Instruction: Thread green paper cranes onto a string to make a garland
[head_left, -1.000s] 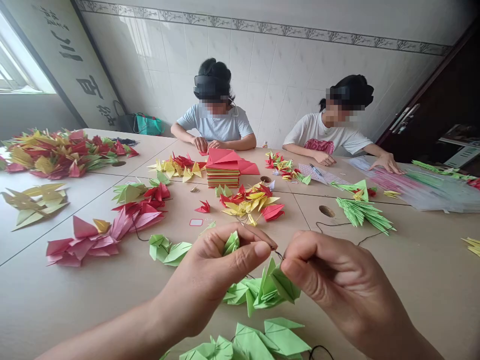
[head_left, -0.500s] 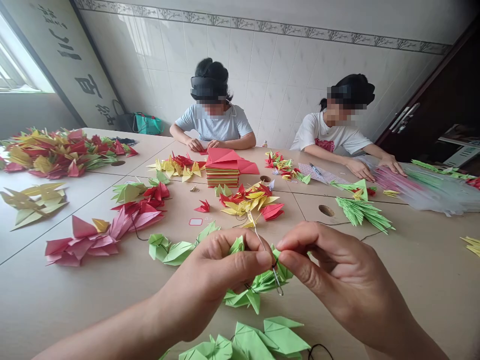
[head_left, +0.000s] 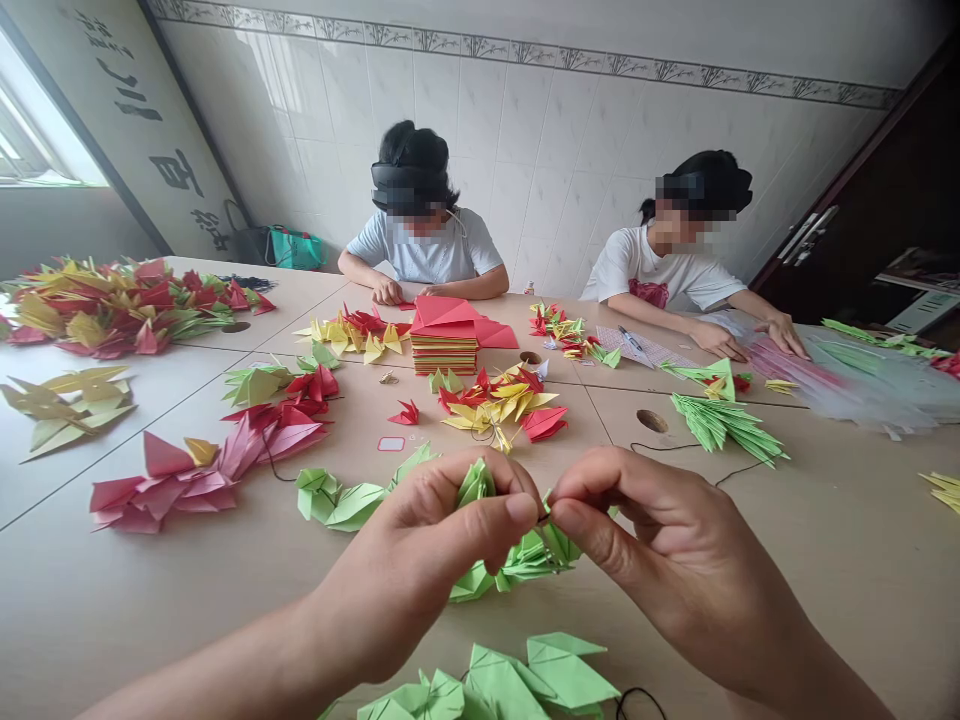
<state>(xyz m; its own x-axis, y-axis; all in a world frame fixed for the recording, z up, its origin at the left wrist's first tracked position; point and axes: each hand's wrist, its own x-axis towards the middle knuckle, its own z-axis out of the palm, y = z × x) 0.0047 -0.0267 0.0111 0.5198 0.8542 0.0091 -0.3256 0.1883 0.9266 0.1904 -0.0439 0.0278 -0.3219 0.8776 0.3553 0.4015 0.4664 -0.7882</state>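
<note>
My left hand [head_left: 457, 540] is closed in a pinch. A green folded paper piece [head_left: 476, 482] pokes up from its curled fingers. My right hand [head_left: 660, 540] faces it, thumb and forefinger pinched on a dark cord [head_left: 545, 519] between the two hands. A thin, shiny looped wire [head_left: 551, 552] hangs beneath the fingertips, partly hidden and blurred. Behind and below the hands, a strung bunch of green folded paper [head_left: 525, 565] shows in part. More green folded paper [head_left: 502, 685] lies at the near edge, beside a black cord loop [head_left: 637, 700].
Green [head_left: 352, 503], pink [head_left: 191, 480] and red-yellow paper clusters [head_left: 502, 400] surround the hands. Beyond stand a paper stack [head_left: 444, 353] and a large mixed heap [head_left: 112, 305]. Two people sit opposite, one [head_left: 424, 245] in light blue, another [head_left: 660, 265] near plastic bags [head_left: 862, 380]. The table has round holes [head_left: 652, 421].
The pale wire that stood up between my hands no longer shows above them; its looped end looks higher and blurred. My fingertips have shifted slightly left. The person in light blue has bent lower.
</note>
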